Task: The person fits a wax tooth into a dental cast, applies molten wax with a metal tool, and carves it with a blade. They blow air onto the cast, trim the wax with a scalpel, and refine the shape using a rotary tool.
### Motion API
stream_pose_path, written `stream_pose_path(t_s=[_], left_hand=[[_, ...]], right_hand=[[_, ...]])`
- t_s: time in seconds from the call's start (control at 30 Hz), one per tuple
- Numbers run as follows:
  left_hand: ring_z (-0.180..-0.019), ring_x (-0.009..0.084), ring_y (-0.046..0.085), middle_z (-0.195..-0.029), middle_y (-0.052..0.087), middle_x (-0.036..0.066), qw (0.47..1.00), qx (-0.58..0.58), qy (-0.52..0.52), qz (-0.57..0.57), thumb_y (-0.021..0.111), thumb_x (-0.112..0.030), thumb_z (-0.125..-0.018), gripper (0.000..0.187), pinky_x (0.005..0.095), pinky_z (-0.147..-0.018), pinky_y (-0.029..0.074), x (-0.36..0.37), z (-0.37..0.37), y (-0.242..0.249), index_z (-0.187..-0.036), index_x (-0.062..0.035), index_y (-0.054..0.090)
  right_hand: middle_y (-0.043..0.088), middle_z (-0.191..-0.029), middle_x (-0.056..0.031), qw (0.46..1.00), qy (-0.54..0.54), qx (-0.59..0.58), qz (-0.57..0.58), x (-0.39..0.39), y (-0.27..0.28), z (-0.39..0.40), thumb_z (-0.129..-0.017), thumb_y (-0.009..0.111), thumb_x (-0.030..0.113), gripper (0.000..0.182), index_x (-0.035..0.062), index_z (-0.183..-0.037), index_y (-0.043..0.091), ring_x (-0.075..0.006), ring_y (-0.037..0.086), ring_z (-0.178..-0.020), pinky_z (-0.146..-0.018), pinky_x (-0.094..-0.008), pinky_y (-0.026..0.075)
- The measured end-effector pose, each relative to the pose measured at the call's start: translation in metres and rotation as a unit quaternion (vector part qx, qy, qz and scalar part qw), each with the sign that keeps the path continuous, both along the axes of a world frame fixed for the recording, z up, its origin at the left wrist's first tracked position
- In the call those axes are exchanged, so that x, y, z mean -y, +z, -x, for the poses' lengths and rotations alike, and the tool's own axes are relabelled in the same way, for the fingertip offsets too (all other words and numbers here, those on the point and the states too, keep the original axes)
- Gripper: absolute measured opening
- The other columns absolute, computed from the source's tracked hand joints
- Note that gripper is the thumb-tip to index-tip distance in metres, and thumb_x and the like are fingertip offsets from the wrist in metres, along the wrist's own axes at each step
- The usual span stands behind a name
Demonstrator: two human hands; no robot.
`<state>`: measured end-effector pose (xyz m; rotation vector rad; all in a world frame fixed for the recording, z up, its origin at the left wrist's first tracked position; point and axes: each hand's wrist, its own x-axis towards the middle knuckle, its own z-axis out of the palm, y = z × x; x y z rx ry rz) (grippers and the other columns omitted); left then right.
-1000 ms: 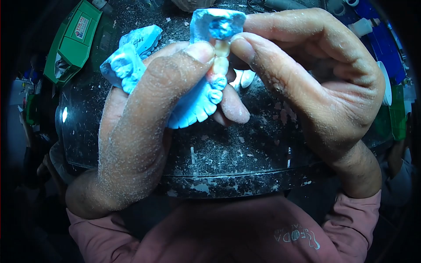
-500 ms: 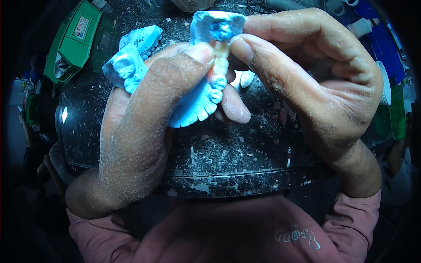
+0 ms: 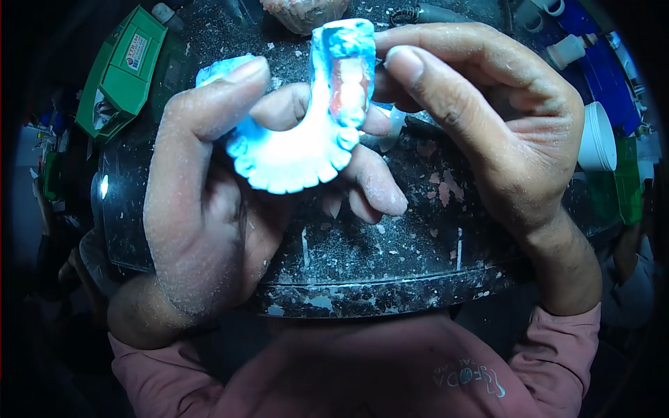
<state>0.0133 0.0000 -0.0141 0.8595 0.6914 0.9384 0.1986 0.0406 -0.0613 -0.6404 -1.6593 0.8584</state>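
A bright, horseshoe-shaped blue dental cast (image 3: 293, 157) is held up over the dark bench, its teeth edge toward me. Along its right arm sits a pinkish piece with pale teeth (image 3: 352, 87). My left hand (image 3: 202, 188) supports the cast from below and behind, thumb raised at the left arm, other fingers showing beneath the right one. My right hand (image 3: 488, 118) is at the cast's upper right edge, thumb and index finger close together beside it; their contact is partly hidden. Another blue cast piece (image 3: 226, 68) shows behind my left thumb.
The speckled black bench (image 3: 390, 251) spreads below the hands. A green bin (image 3: 122, 73) stands upper left, a rough bowl (image 3: 304, 14) at the top. On the right are a white tub (image 3: 598, 137), a blue bin (image 3: 610, 90) and a green bin (image 3: 629, 181). Other people's arms show at the far sides.
The cast has turned to show its whole arch. My left thumb has lifted off the toothed piece and moved left. My right hand has shifted slightly, its thumb now higher beside the cast.
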Motion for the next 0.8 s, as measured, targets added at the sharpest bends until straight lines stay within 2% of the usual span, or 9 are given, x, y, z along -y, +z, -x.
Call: stream_pose_path(t_s=[0.23,0.27,0.4,0.47,0.6,0.7,0.73,0.77,0.8], left_hand=[[-0.066,0.0238,0.060,-0.095,0.059,0.019,1.000,-0.011,-0.007,-0.001,0.017,-0.046,-0.100,0.064,0.0334,-0.069,0.048,-0.009,0.014,-0.003,-0.118,0.0049,0.051],[-0.062,0.0238,0.060,-0.092,0.059,0.018,0.999,-0.028,-0.015,0.001,0.019,-0.047,-0.100,0.064,0.0328,-0.066,0.049,-0.010,0.016,-0.005,-0.116,0.0048,0.053],[-0.051,0.0175,0.058,-0.069,0.058,0.011,0.984,-0.179,0.003,0.020,0.036,-0.051,-0.096,0.061,0.0252,-0.043,0.048,-0.007,0.010,0.009,-0.089,0.0039,0.062],[-0.050,0.0119,0.057,-0.068,0.059,0.007,0.975,-0.221,0.002,-0.013,0.046,-0.051,-0.093,0.056,0.0221,-0.040,0.045,-0.013,0.019,0.006,-0.081,0.0016,0.062],[-0.068,0.0057,0.058,-0.083,0.062,0.004,0.969,-0.216,0.042,-0.116,0.052,-0.050,-0.093,0.052,0.0190,-0.058,0.040,-0.023,0.029,-0.007,-0.105,0.0007,0.059],[-0.081,0.0062,0.057,-0.093,0.062,0.003,0.954,-0.209,0.032,-0.214,0.064,-0.019,-0.090,0.032,0.0200,-0.065,0.042,-0.024,0.027,-0.005,-0.112,0.0028,0.061],[-0.082,0.0070,0.057,-0.093,0.063,0.004,0.939,-0.222,0.026,-0.261,0.064,-0.015,-0.089,0.031,0.0210,-0.068,0.043,-0.027,0.027,-0.010,-0.115,0.0030,0.062],[-0.084,0.0077,0.057,-0.093,0.064,0.005,0.922,-0.235,0.021,-0.307,0.064,-0.011,-0.089,0.032,0.0221,-0.070,0.044,-0.030,0.028,-0.014,-0.117,0.0032,0.062],[-0.084,0.0089,0.057,-0.095,0.066,0.007,0.844,-0.349,0.000,-0.407,0.065,-0.009,-0.087,0.034,0.0237,-0.074,0.045,-0.030,0.033,-0.011,-0.119,0.0007,0.063]], right_hand=[[0.049,-0.066,-0.0001,0.998,0.006,0.059,0.005,-0.009,0.024,-0.027,-0.101,0.045,0.023,0.027,0.0006,-0.092,0.057,-0.0061,0.047,-0.051,-0.050,-0.0201,0.048],[0.051,-0.067,-0.0010,0.998,0.007,0.064,-0.005,-0.008,0.024,-0.022,-0.101,0.045,0.024,0.028,-0.0001,-0.094,0.057,-0.0065,0.050,-0.053,-0.050,-0.0200,0.048],[0.064,-0.081,-0.0099,0.961,0.105,0.020,0.254,0.006,0.036,-0.005,-0.099,0.049,0.029,0.037,-0.0044,-0.113,0.059,-0.0103,0.065,-0.068,-0.055,-0.0195,0.054],[0.067,-0.089,-0.0120,0.932,0.161,0.067,0.317,0.006,0.042,-0.012,-0.097,0.054,0.028,0.035,-0.0042,-0.108,0.062,-0.0115,0.068,-0.074,-0.061,-0.0197,0.058],[0.067,-0.092,-0.0106,0.914,0.117,-0.029,0.387,0.006,0.033,-0.004,-0.095,0.059,0.024,0.030,-0.0027,-0.109,0.060,-0.0123,0.068,-0.081,-0.069,-0.0246,0.060],[0.067,-0.096,-0.0135,0.906,0.149,-0.003,0.397,0.001,0.031,-0.009,-0.098,0.052,0.032,0.039,-0.0018,-0.116,0.055,-0.0154,0.068,-0.085,-0.072,-0.0283,0.060],[0.065,-0.087,-0.0125,0.871,0.170,-0.065,0.457,0.002,0.036,-0.010,-0.092,0.059,0.044,0.048,-0.0020,-0.104,0.055,-0.0139,0.068,-0.073,-0.070,-0.0282,0.060],[0.064,-0.089,-0.0135,0.833,0.234,-0.083,0.495,0.000,0.033,-0.014,-0.093,0.051,0.054,0.060,-0.0045,-0.107,0.052,-0.0149,0.068,-0.073,-0.068,-0.0299,0.060],[0.064,-0.090,-0.0143,0.828,0.250,-0.058,0.499,0.002,0.032,-0.013,-0.094,0.048,0.055,0.062,-0.0056,-0.109,0.051,-0.0165,0.068,-0.074,-0.068,-0.0311,0.061]])
